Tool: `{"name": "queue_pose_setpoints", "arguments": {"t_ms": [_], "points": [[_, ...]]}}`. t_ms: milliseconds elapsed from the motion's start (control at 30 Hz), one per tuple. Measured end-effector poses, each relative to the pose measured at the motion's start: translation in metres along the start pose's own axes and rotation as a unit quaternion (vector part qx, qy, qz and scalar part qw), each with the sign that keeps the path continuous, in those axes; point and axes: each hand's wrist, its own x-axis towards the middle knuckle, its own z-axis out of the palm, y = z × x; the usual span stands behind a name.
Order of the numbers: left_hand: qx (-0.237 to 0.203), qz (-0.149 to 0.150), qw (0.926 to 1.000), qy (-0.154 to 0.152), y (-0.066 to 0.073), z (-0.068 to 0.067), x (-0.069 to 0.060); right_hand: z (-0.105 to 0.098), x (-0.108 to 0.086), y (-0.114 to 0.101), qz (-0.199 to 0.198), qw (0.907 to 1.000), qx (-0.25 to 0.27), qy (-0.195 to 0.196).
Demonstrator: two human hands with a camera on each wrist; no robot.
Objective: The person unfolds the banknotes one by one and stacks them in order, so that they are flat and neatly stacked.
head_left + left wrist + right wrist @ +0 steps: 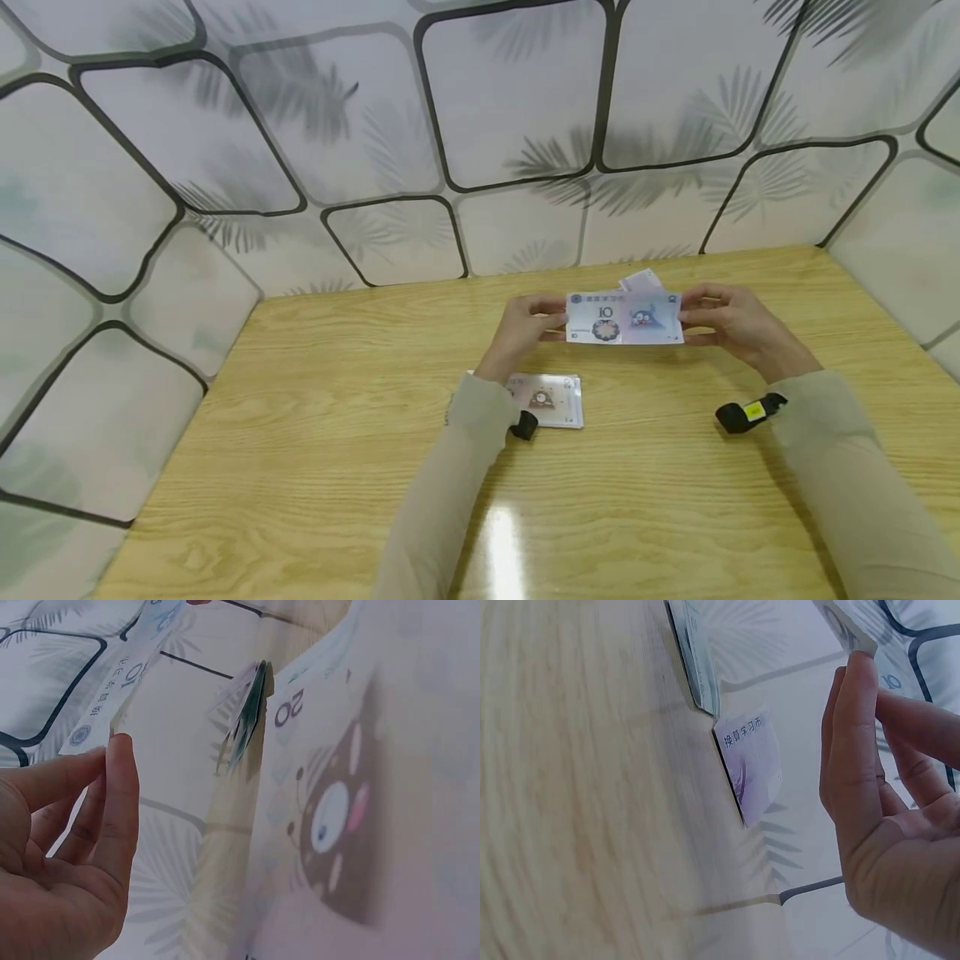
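Observation:
A play-money banknote marked 10 [625, 318] is stretched flat above the table, its printed face toward the head camera. My left hand [519, 331] pinches its left end between thumb and fingers; my right hand [738, 325] pinches the right end. In the left wrist view the left hand [82, 847] grips the note's corner [97, 720]. The right wrist view has the right hand [892, 772] on the other end [847, 634]. Below the left forearm lies a pile of notes [551, 400], partly hidden by the sleeve; its top note [322, 825] reads 20.
Behind the held note, another pale note [641, 280] lies on the wooden table [322, 467], mostly hidden. The right wrist view shows a purple note [748, 765] and greenish notes [694, 656] there. A patterned wall [517, 100] borders the table's back and sides.

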Motion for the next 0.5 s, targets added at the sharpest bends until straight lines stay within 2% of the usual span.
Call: {"name": "queue_pose_setpoints", "arguments": {"t_ms": [200, 500], "points": [[-0.022, -0.006, 0.9997, 0.000, 0.000, -0.007, -0.005, 0.008, 0.001, 0.001, -0.003, 1.0000, 0.008, 0.004], [-0.027, -0.011, 0.9995, 0.007, -0.001, -0.016, -0.013, 0.019, 0.003, 0.002, -0.009, 0.9999, -0.011, 0.001]]}}
